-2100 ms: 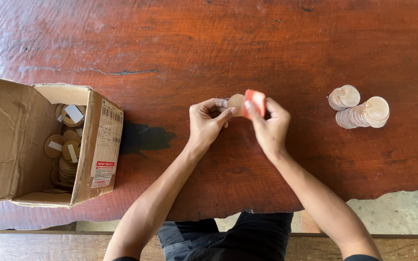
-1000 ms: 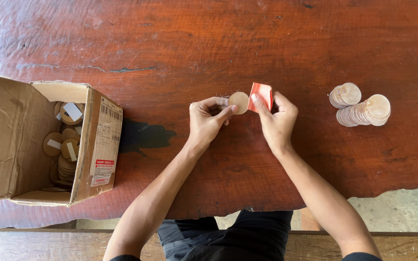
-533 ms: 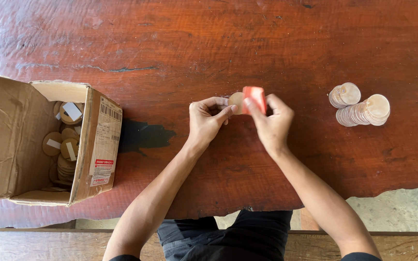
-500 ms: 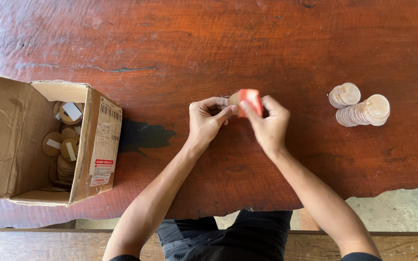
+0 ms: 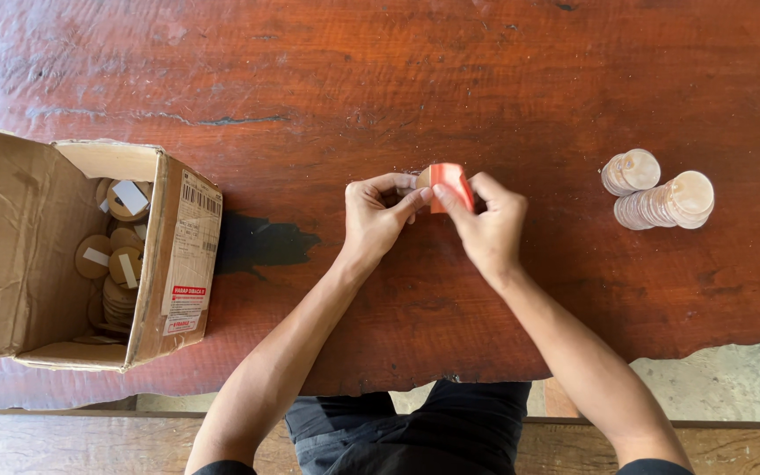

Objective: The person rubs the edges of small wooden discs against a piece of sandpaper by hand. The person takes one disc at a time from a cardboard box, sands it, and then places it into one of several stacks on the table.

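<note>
Over the middle of the dark red wooden table (image 5: pixel 503 79), the left hand (image 5: pixel 378 215) pinches a small round wooden disc (image 5: pixel 423 179) between fingertips, and the right hand (image 5: pixel 488 224) presses an orange sanding block (image 5: pixel 449 184) against it. Stacks of discs (image 5: pixel 657 195) lie to the right, and an open cardboard box (image 5: pixel 63 255) of discs sits to the left.

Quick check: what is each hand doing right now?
Left hand: closed, pinching a small wooden disc, mostly hidden.
Right hand: closed, holding a small orange block against that disc.
</note>
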